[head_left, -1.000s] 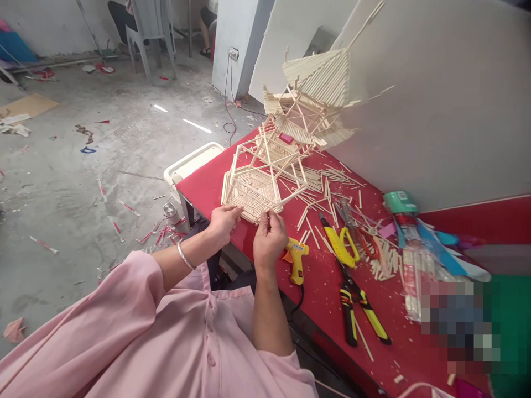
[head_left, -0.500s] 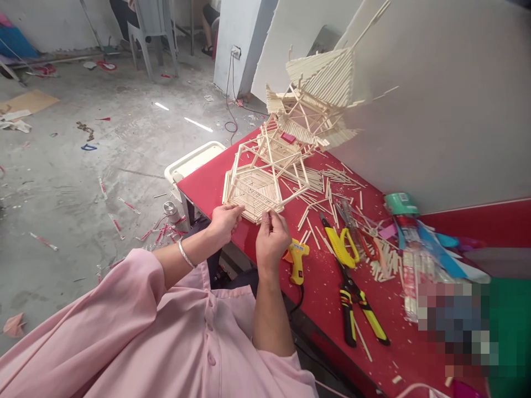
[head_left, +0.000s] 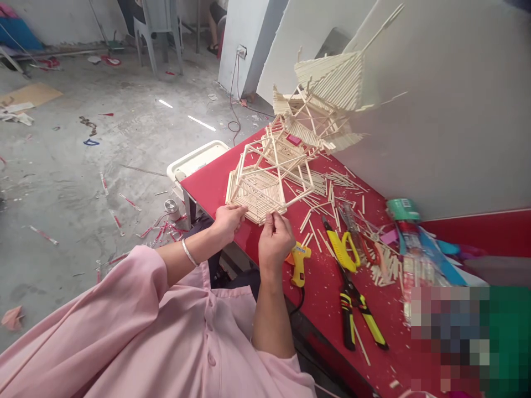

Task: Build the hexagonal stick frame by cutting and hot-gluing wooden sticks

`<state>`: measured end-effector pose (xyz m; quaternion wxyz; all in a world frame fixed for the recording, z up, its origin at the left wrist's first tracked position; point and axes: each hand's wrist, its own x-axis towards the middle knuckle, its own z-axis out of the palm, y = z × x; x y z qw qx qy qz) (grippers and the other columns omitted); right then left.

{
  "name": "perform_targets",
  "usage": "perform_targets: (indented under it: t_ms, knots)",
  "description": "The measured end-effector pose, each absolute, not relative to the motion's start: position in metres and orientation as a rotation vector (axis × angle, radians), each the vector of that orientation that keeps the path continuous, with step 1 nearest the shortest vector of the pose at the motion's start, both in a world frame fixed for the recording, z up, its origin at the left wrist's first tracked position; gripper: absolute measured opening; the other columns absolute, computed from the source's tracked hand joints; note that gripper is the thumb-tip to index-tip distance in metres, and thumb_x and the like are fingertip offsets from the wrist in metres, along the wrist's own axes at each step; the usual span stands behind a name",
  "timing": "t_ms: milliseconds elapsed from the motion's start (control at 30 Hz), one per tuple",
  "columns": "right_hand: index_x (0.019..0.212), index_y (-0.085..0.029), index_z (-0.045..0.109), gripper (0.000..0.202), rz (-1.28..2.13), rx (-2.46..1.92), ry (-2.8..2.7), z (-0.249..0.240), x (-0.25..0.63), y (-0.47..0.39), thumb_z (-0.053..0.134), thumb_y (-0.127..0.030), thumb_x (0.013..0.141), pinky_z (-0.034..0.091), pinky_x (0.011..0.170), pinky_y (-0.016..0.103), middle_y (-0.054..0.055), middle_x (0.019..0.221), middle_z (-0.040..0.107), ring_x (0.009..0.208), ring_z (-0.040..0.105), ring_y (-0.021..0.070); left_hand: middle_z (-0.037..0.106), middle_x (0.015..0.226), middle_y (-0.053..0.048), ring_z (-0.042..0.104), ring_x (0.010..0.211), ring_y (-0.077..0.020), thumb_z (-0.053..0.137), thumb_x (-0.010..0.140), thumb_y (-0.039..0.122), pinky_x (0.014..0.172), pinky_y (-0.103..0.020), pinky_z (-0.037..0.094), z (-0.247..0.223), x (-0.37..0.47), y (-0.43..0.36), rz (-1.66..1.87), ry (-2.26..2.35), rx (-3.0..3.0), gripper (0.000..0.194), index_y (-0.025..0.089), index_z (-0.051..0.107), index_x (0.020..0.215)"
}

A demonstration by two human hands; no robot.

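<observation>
Pale wood: stick base (head_left: 259,205) lay just beyond my left hand (head_left: 229,223) and right hand (head_left: 277,240), fingers pinched narrow at its near edge; what they gripped I could not tell; view shifted slightly, hands stayed, work seemed no further on; glue gun (head_left: 298,262) sat right of fingers.

The red table (head_left: 321,293) carries loose sticks (head_left: 339,179) (scattered widely), a stick frame (head_left: 258,193), glue gun (head_left: 298,266) and cutters (head_left: 352,292).
</observation>
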<state>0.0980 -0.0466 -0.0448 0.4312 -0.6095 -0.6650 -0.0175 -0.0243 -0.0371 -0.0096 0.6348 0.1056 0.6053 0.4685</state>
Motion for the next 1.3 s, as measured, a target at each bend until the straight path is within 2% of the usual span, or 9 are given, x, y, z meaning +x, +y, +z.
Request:
perform_targets:
  t_ms: [267, 1133, 1300]
  knots:
    - [0.103, -0.012, 0.076, 0.044, -0.110, -1.575, -1.672, -0.0432, 0.0974, -0.0485, 0.045, -0.044, 0.101, 0.054, 0.076, 0.032, 0.015, 0.094, 0.075, 0.088, 0.072, 0.0238, 0.040, 0.042, 0.006, 0.028, 0.032, -0.0048, 0.061, 0.088, 0.019, 0.037, -0.022, 0.018, -0.0049, -0.0244, -0.0371, 1.065, 1.391, 0.226, 0.035, 0.017, 0.047, 0.056]
    - [0.102, -0.014, 0.076, 0.042, -0.120, -1.578, -1.685, -0.0427, 0.0976, -0.0490, 0.045, -0.043, 0.101, 0.054, 0.076, 0.032, 0.014, 0.095, 0.075, 0.088, 0.072, 0.0230, 0.041, 0.042, 0.006, 0.028, 0.031, -0.0040, 0.068, 0.083, 0.018, 0.035, -0.021, 0.018, -0.0045, -0.0237, -0.0373, 1.076, 1.394, 0.218, 0.036, 0.017, 0.047, 0.054]
    - [0.102, -0.014, 0.076, 0.043, -0.159, -1.560, -1.689, -0.0425, 0.0973, -0.0489, 0.044, -0.042, 0.101, 0.054, 0.075, 0.030, 0.013, 0.093, 0.076, 0.086, 0.072, 0.0225, 0.041, 0.042, 0.005, 0.028, 0.031, -0.0043, 0.064, 0.087, 0.017, 0.035, -0.021, 0.018, -0.0053, -0.0236, -0.0374, 1.077, 1.389, 0.220, 0.035, 0.017, 0.048, 0.055]
